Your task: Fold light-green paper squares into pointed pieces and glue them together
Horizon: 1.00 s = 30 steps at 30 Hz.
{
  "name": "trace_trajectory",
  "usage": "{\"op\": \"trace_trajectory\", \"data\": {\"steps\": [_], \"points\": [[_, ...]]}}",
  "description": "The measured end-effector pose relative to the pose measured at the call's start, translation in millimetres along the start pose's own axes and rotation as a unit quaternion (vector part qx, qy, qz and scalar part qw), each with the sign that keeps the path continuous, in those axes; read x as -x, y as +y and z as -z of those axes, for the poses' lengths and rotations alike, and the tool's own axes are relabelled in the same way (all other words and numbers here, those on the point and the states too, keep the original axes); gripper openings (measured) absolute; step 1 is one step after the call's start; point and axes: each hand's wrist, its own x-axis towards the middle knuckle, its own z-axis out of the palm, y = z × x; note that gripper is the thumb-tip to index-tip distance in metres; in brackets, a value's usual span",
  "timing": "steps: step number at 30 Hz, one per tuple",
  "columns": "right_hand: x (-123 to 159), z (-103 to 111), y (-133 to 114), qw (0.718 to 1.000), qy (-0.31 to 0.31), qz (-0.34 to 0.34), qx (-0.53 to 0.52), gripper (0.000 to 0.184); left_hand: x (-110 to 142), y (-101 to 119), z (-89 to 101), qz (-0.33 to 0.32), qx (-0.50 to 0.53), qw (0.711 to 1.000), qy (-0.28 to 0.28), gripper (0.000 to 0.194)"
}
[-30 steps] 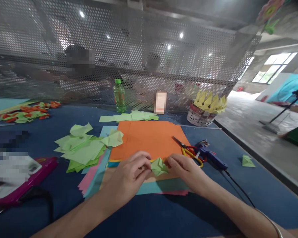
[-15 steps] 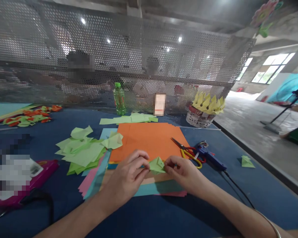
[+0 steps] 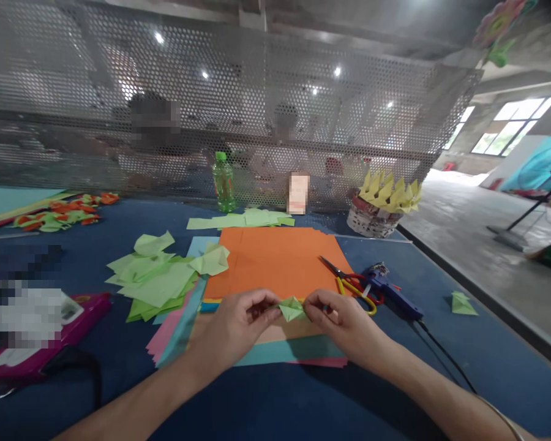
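Overhead lights [image 3: 159,38] glare, windows [image 3: 509,136] glow white, edges seem stretched.

A green-capped bottle [image 3: 224,185] before a perforated screen [image 3: 371,86] — a window [image 3: 517,125] beyond, right.

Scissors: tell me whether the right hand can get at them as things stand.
Likely yes: the scissors lie close beyond the right hand, handles showing, though the glue gun crowds them. The hand's fingers would probably have to release the green paper first.
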Motion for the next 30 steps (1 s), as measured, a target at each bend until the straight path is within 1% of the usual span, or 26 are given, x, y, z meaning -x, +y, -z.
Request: {"op": "trace_trajectory", "data": {"steps": [2,7,11,14,17,22,26,30], "points": [[1,0,0,1.000,-0.008,0.000,-0.016,0.027,-1,2,0.4,0.003,0.008,1.000,0.001,0.023],[0,-5,1,0.999,0.001,-0.013,-0.032,0.015,-3,3,1.7,0.017,0.043,0.999,-0.017,0.025],[-4,-7,5,0.996,-0.007,-0.046,-0.077,0.020,-7,-2,2.3,0.040,0.070,0.996,-0.026,0.030],[-9,-6,11,0.995,-0.003,-0.040,-0.092,0.021,-9,-5,5.1,0.048,0.074,0.996,-0.010,0.033],[-15,-3,19,0.997,0.020,-0.032,-0.066,0.022,-11,-6,11.6,0.044,0.065,0.997,0.012,0.033],[-29,9,29,0.998,0.054,-0.035,-0.009,0.026,-14,-12,20.9,0.019,0.037,0.998,0.057,0.027],[-48,18,37,0.996,0.072,-0.039,0.040,0.023,-12,-13,17.9,-0.006,0.013,0.998,0.063,0.023],[-69,20,45,0.991,0.087,-0.043,0.094,0.023,-8,-6,13.6,-0.020,-0.014,0.998,0.055,0.020]]}}
